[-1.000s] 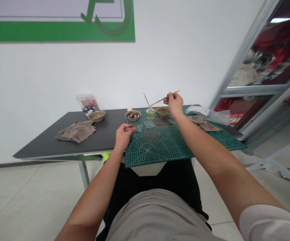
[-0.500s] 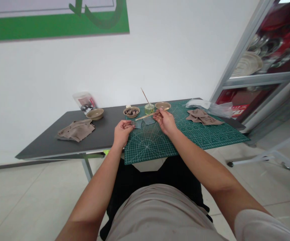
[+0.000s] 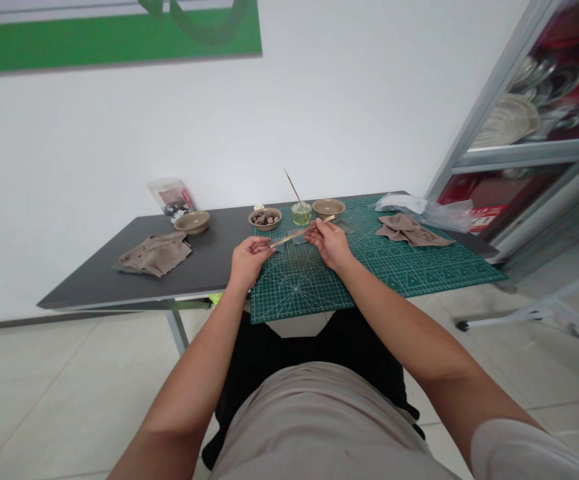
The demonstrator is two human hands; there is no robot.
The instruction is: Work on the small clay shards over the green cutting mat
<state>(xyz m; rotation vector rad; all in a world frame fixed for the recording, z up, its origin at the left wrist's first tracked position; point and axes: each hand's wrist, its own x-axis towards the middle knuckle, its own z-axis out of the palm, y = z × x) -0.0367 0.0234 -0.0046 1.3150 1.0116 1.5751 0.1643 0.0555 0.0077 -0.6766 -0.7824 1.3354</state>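
Observation:
A thin wooden stick (image 3: 294,235) slants above the green cutting mat (image 3: 309,283), its wider end to the right. My right hand (image 3: 330,243) is closed around that wider end. At the other end, the thumb and fingers of my left hand (image 3: 249,259) pinch its tip. Small grey square pieces lie on the mat under the stick: one grey piece (image 3: 299,239) between my hands, another by my left fingertips, partly hidden. A third grey piece (image 3: 343,227) is just beyond my right hand.
Behind my hands stand a bowl of dark chunks (image 3: 265,219), a glass jar (image 3: 301,214) with an upright stick, and a brown bowl (image 3: 328,208). Brown cloths (image 3: 157,255) lie left and right. Another bowl (image 3: 192,222) and a plastic bag (image 3: 171,197) are at left; clear plastic (image 3: 444,212) lies at right.
The stick's left end has come down to my left fingertips, which were by a grey piece. My right hand has hardly moved. The view has shifted slightly.

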